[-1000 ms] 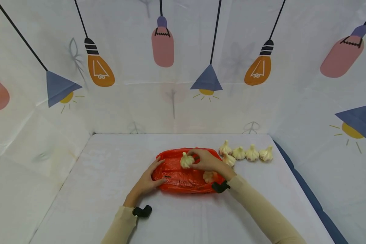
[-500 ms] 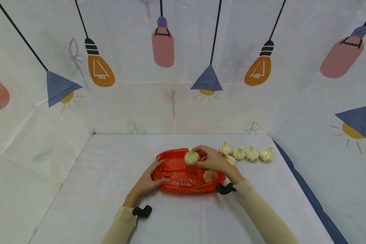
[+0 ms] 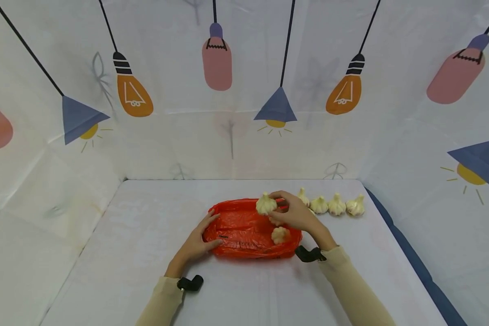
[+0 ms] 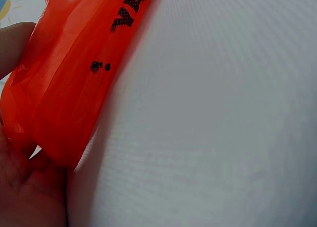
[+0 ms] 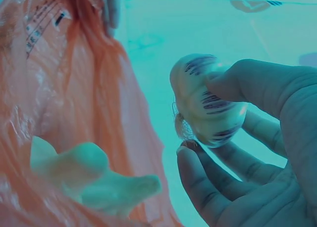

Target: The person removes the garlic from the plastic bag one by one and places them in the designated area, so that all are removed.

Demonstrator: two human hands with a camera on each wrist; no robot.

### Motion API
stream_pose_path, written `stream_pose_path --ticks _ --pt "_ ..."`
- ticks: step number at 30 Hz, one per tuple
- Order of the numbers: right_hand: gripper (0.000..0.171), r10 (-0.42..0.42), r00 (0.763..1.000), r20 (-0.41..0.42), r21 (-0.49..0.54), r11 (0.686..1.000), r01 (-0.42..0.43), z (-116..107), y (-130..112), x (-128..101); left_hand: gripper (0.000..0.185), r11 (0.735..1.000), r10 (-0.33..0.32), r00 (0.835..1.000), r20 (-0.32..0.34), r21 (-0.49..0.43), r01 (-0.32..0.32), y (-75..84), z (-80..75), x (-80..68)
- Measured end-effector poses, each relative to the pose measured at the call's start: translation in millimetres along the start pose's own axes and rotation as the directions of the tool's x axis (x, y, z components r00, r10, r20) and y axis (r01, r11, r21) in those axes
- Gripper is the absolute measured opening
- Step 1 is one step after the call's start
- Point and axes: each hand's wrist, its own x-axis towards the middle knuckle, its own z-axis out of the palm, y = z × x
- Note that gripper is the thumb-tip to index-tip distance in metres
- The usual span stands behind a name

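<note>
A flat red plastic bag lies on the white table. My left hand holds its left end between thumb and fingers; in the left wrist view the bag runs past my palm. My right hand pinches a garlic bulb in the air over the bag's back right edge. The right wrist view shows that bulb between thumb and fingers. A second bulb lies on the bag's right part, and it also shows in the right wrist view.
Several more garlic bulbs sit in a row on the table right of the bag. Printed cloth walls enclose the table at the back and on both sides. A blue strip runs along the right edge.
My right hand has carried the garlic bulb from over the bag's middle to the right and farther back. The left hand and the bag have stayed put.
</note>
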Motion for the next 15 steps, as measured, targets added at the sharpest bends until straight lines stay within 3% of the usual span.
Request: stream_pose_path --ticks 15 --pt "0.053 0.058 0.989 -0.133 0.074 0.996 -0.048 -24 17 -20 0.084 1.0 0.009 1.0 0.0 -0.01 -0.009 -1.2 -0.1 -0.6"
